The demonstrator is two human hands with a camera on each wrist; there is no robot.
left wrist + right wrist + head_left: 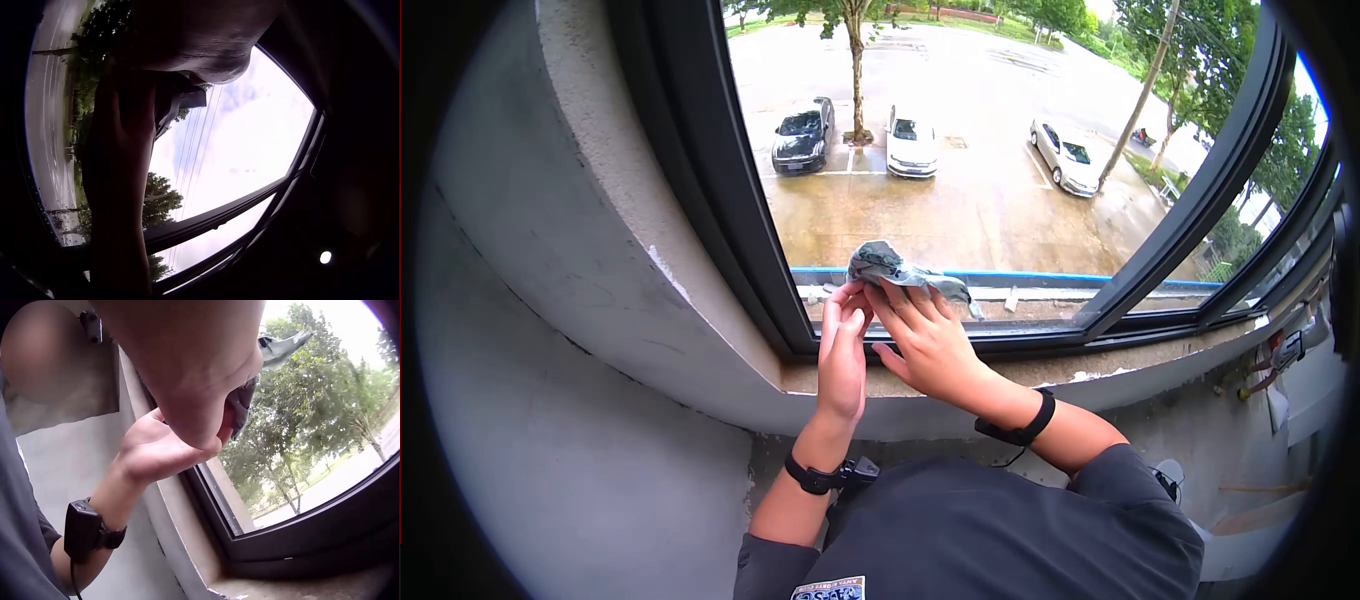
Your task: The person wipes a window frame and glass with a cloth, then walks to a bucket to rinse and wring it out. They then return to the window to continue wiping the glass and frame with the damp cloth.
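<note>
A crumpled grey-green cloth (880, 262) lies bunched against the lower window pane (1000, 215). My left hand (842, 355) pinches its lower left part between thumb and fingers. Over the cloth's lower edge, the fingers of my right hand (930, 345) reach forward, spread and nearly straight, with the thumb held out to the side. In the right wrist view, the left hand (162, 450) shows palm up beside the right hand (194, 369), which hides its fingertips; a loose end of the cloth (287, 350) sticks out. The left wrist view is dark, with the cloth (190, 97) partly visible.
A dark window frame (720, 180) surrounds the pane, with a rough sill (1050, 370) below. A grey wall (550, 400) curves along the left. Pipe fittings (1285, 350) stand at the right. Beyond the glass are parked cars (912, 147) and trees.
</note>
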